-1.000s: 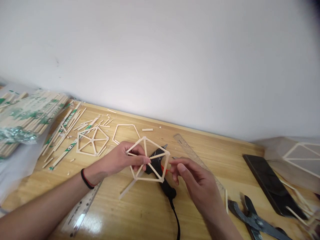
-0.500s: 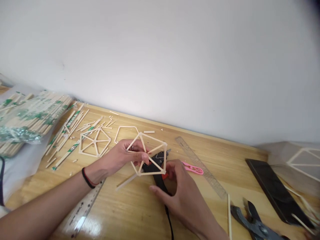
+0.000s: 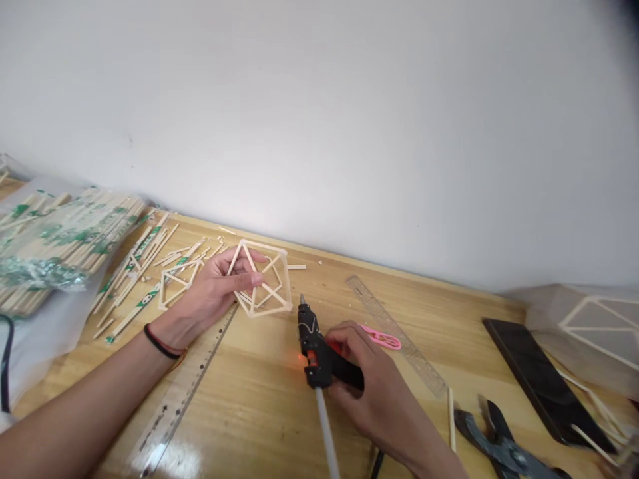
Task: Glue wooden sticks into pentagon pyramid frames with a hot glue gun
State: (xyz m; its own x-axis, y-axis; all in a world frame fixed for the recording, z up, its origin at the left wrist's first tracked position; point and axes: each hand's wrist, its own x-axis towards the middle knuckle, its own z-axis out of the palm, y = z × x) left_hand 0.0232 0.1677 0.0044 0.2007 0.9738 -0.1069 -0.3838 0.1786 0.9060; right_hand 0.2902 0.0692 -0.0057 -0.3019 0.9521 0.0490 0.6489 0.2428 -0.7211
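Observation:
Between the thumb and fingers of my left hand (image 3: 224,286) is a pentagon-shaped wooden stick frame (image 3: 272,309) with spokes meeting near its middle. It is held up above the table, tilted toward me. My right hand (image 3: 367,372) is wrapped round the handle of a black hot glue gun (image 3: 314,346). The gun's nozzle points away from me, a little right of the frame and apart from it. A white glue stick (image 3: 327,432) juts from the gun's rear, and a small red light glows on its side. Another stick frame (image 3: 162,293) lies on the table, partly behind my left wrist.
Loose sticks (image 3: 134,266) and bagged chopsticks (image 3: 74,239) lie at left. A long clear ruler (image 3: 184,392) sits under my left forearm. To the right are a shorter ruler (image 3: 399,336), pink snips (image 3: 384,337), dark pliers (image 3: 506,446), a black phone (image 3: 539,379) and a bagged frame (image 3: 594,326).
My right hand has closed on the glue gun, lifted it and turned its nozzle away from me. My left hand has moved the stick frame left and farther back.

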